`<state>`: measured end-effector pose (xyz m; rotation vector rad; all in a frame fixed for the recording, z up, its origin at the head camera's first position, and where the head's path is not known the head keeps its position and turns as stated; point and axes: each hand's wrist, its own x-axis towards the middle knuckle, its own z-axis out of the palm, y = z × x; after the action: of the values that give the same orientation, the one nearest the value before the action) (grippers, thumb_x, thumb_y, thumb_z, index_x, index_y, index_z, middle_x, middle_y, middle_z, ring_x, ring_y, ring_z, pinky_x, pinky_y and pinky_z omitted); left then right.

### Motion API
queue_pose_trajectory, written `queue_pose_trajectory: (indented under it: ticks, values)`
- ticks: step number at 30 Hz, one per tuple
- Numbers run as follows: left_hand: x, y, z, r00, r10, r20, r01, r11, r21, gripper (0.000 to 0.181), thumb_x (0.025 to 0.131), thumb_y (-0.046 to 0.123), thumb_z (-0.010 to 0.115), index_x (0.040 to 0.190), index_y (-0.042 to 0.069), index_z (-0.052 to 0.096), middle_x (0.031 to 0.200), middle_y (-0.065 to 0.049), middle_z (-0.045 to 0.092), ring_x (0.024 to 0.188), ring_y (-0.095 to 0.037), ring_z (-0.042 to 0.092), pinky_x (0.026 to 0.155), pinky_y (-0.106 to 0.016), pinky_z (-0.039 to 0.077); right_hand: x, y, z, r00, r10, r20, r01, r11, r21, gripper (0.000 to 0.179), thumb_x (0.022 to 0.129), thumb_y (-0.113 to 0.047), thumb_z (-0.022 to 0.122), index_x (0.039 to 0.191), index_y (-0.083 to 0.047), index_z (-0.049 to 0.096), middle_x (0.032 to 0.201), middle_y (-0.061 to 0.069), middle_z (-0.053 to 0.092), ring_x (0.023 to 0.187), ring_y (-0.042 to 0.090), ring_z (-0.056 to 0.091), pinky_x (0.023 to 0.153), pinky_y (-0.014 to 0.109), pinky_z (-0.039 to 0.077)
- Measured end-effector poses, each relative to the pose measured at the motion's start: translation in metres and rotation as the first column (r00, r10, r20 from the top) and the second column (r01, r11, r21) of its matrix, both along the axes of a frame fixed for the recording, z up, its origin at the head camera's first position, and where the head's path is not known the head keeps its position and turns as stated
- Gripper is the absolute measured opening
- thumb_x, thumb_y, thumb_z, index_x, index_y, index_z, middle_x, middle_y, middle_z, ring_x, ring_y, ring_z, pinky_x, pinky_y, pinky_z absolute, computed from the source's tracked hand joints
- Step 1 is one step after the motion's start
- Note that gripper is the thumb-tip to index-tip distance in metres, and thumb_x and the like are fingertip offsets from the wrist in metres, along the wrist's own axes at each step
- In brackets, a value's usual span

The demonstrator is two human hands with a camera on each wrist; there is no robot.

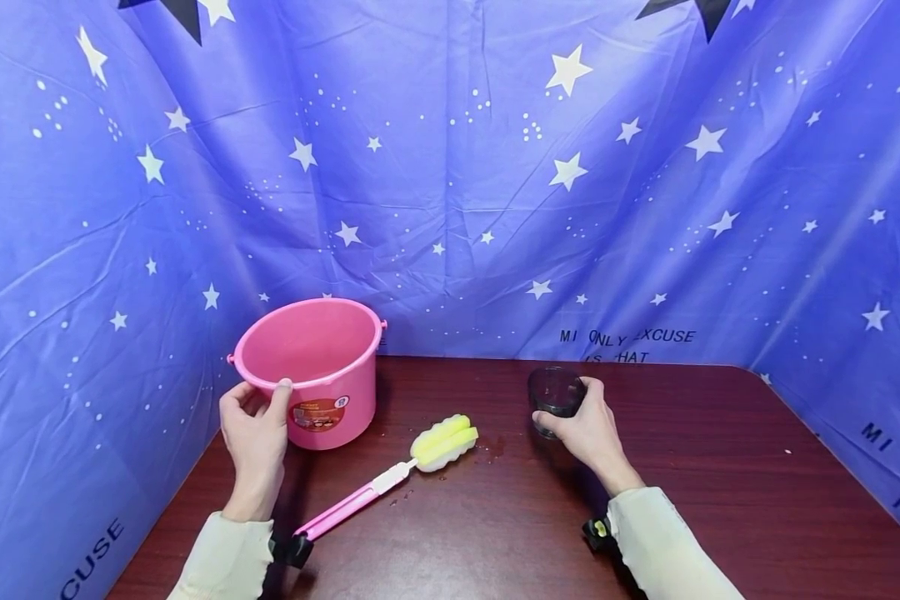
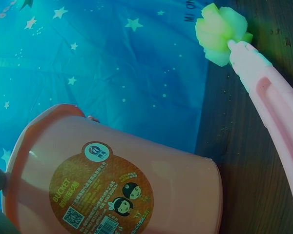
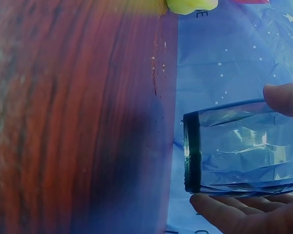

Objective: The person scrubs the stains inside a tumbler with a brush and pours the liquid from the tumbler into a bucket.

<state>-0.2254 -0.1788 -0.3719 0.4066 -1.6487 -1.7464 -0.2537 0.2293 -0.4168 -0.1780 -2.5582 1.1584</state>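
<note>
My left hand [image 1: 255, 429] grips the near left rim of a pink bucket [image 1: 352, 408], its thumb against the outer wall. The bucket stands upright, and its round printed label [image 2: 105, 195] faces the left wrist view. My right hand [image 1: 592, 429] holds a dark, see-through drinking glass [image 1: 555, 392] by its sides, mouth up. The right wrist view shows the thumb on one side of the glass [image 3: 244, 146] and fingers along the other. Between the hands lies a sponge bottle brush [image 1: 390, 479] with a pink and white handle and a yellow and white head.
Small water drops [image 1: 491, 450] dot the dark red wooden table [image 1: 720, 467] beside the brush head. A blue cloth [image 1: 450, 167] with white stars hangs behind the table and along both sides. Black wrist mounts [image 1: 291, 550] sit on both sleeves, the left one by the brush handle's end.
</note>
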Motion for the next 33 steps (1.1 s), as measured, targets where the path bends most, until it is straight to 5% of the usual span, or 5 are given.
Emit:
queue_pose_trajectory:
  ticks: [33]
  values:
    - [0.0016,-0.0005,-0.0004,0.999,-0.033,0.01,0.033,0.999,0.0,0.057,0.084,0.019,0.073,0.125,0.0,0.039,0.11,0.002,0.044,0.105,-0.019,0.049,0.096,-0.032,0.042,0.0002,0.0033,-0.0029,1.0,0.016,0.019,-0.016,1.0,0.021,0.091,0.068,-0.034,0.084,0.13,0.005,0.032,0.12,0.028,0.05,0.111,0.04,0.05,0.093,0.052,0.039]
